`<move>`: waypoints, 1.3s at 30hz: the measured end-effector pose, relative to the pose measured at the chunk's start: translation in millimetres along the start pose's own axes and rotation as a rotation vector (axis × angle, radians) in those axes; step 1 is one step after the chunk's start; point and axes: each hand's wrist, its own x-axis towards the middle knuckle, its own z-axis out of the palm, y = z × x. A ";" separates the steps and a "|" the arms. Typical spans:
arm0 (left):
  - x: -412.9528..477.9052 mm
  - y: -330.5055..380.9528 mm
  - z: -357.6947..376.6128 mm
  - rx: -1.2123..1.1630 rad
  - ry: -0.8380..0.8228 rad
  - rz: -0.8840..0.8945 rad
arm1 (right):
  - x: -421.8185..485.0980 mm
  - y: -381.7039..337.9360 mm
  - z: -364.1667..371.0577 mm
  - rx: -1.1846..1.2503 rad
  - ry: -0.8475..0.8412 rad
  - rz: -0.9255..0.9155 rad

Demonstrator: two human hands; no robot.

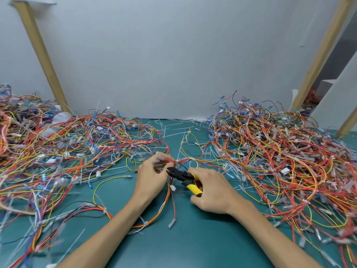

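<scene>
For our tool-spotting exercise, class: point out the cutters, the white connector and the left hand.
cutters (179, 174), head view, on the black head
white connector (173, 188), head view, on its body
left hand (152, 177), head view, on its back

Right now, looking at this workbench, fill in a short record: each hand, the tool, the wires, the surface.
left hand: pinches the wire bundle just above the mat
right hand: grips the cutters by their yellow handles, black tip pointing towards the left hand
cable tie: white loop on the bundle, just behind the cutters
loose wires: left pile, right pile
surface: green mat, with white tie offcuts at the back
</scene>
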 end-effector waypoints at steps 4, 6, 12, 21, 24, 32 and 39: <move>1.0 -0.4 -1.8 0.088 0.000 0.009 | 0.4 -0.5 -1.3 0.012 0.002 -0.006; 1.3 -1.2 -1.1 0.113 -0.006 0.009 | 0.6 -1.2 -1.8 0.015 0.000 0.000; 2.3 -3.0 1.0 -0.042 -0.012 -0.058 | -0.1 -3.1 -4.3 -0.001 -0.037 -0.004; 2.9 -4.0 0.9 0.012 0.011 -0.069 | -0.8 -1.2 -5.4 0.033 -0.031 -0.033; 3.2 -6.1 0.4 -0.034 0.023 -0.058 | -1.6 3.5 -4.8 0.116 0.050 -0.014; 3.7 -11.7 -2.4 0.107 0.073 0.029 | 2.2 17.0 -10.4 0.334 0.629 0.107; 2.9 -10.8 -0.2 -0.011 0.053 -0.007 | 6.2 20.7 -12.7 0.749 0.634 0.349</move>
